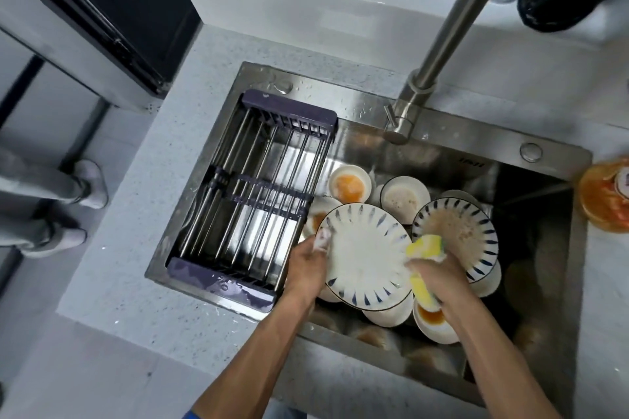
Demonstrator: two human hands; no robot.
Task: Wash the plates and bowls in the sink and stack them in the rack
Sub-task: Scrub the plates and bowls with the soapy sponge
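Over a steel sink (374, 131), the left hand (306, 265) grips a plate (366, 255) by its left rim, thumb on its face, while the right hand (439, 277) grips a yellow sponge (423, 270) against its right edge. Dirty bowls (405, 199) lie beneath. A rack (253, 197) spans the sink's left side, set in a speckled tabletop (136, 282).

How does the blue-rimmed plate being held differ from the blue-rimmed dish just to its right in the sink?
The held plate looks clean and white in the middle; the dish on the right holds brownish, foamy residue. The held plate is gripped at its left edge by the left hand while the right hand works a yellow sponge at its right edge; the dish on the right rests on other dishes, untouched. Both share white glaze with blue dashes round the rim.
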